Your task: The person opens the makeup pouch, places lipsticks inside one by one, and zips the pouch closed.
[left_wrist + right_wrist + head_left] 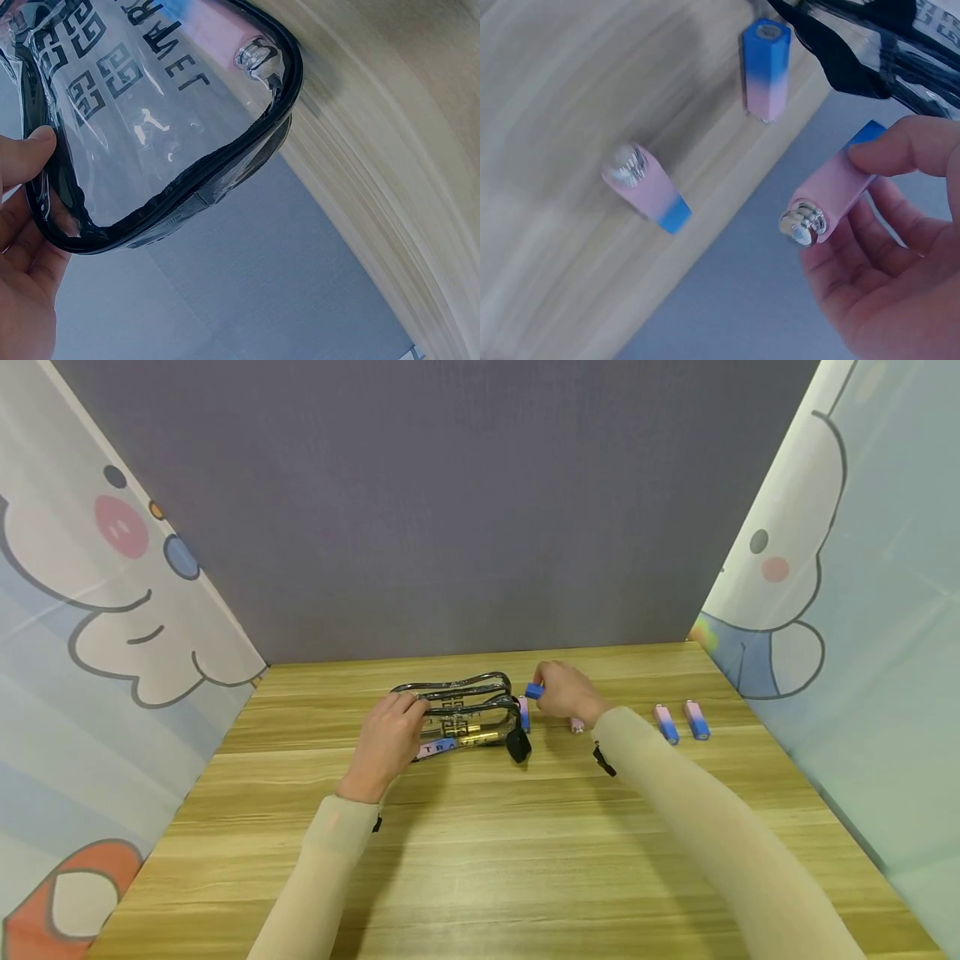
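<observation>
My left hand (386,739) grips the upper edge of a clear plastic pouch (157,135) with black piping and dark "TRAVEL" lettering. Through its wall in the left wrist view shows a pink-and-blue tube with a clear knob end (225,34). A gold strip (480,738) also shows at the pouch in the head view. Just right of the pouch, my right hand (567,689) pinches another pink-and-blue tube (832,180) between thumb and fingers, above the table. Its blue end points toward the pouch; the pouch's opening cannot be clearly seen.
Several like tubes lie on the wooden table (480,860): one beside the pouch (524,714), one partly behind my right wrist (576,725), and two at the right (665,724). A black tab (517,745) hangs from the pouch. A grey wall (480,527) stands behind.
</observation>
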Motion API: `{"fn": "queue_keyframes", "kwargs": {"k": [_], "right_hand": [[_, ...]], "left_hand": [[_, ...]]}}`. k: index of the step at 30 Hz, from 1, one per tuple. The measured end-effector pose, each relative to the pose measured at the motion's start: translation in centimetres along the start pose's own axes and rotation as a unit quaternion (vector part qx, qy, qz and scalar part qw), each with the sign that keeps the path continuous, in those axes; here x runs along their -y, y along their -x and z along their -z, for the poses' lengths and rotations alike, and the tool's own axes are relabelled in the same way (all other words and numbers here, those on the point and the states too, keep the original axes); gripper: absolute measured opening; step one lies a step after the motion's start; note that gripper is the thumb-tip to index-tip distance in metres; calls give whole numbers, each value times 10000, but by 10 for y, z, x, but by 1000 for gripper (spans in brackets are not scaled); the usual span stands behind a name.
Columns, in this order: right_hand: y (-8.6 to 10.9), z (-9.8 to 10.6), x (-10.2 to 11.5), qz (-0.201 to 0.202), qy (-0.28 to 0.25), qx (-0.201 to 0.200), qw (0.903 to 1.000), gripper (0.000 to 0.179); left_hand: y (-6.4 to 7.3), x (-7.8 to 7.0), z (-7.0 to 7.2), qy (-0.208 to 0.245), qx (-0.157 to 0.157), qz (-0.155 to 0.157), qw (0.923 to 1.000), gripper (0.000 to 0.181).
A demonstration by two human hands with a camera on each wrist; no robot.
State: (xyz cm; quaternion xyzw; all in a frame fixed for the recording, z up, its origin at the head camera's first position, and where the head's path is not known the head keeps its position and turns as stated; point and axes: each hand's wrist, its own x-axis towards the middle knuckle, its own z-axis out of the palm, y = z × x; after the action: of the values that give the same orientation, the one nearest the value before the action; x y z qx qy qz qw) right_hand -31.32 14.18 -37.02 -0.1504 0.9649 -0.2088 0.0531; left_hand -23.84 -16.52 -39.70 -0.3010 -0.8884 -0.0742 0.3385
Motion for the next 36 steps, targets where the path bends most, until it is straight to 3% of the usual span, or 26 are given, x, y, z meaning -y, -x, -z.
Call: {"fn": "queue_keyframes", "kwargs": {"k": [13,22,36], "right_hand": [[10,30,25,798,260,-198,9963,31],[16,42,41,1136,111,-177,9933,33],[17,37,68,1538,-355,-163,9873,32]], "left_hand": [[0,1,-1,23,-51,-6,10000,14],[1,1,-2,42,-28,21,10000,15],[1,0,0,72,-63,-9,10000,15]]}}
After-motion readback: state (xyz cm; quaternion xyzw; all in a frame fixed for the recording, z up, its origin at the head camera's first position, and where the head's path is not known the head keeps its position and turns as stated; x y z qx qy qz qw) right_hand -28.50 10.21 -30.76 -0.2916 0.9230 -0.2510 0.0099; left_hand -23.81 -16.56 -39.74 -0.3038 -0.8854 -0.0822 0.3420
